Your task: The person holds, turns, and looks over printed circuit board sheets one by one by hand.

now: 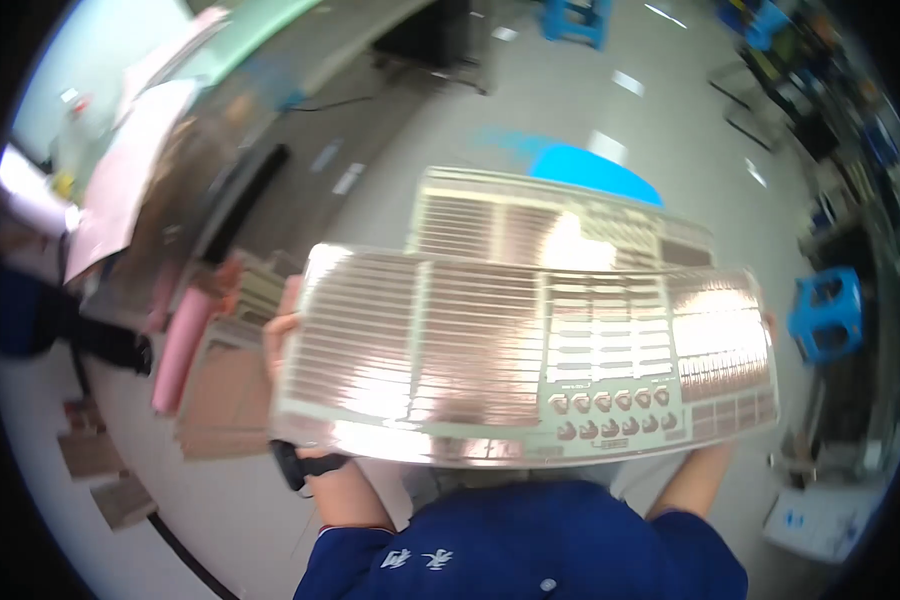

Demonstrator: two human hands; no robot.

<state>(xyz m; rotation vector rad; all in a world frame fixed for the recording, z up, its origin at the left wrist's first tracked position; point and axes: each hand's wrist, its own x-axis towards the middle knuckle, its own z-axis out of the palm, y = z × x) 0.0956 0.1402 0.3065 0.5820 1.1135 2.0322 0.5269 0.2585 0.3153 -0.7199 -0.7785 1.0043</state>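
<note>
A wide, shiny copper-coloured sheet (480, 340) with pale lines and small printed shapes spans the space in front of my chest. It looks like a circuit panel and bows slightly. My left hand (278, 345) is closed round its left edge, with a black band on that wrist. At the opposite edge only a sliver of my right hand (769, 322) shows. The sheet hides the rest of that hand, while the raised forearm comes up behind it. A second, similar patterned sheet (460, 215) lies just beyond, partly covered by the first.
Past the second sheet is a blue rounded surface (595, 172). Blue stools stand at right (828, 315) and far off (575, 22). To the left are a pink roll (182, 350), flat brown boards (225, 405), a cluttered bench (185, 170) and a person's dark-clothed limb (90, 335).
</note>
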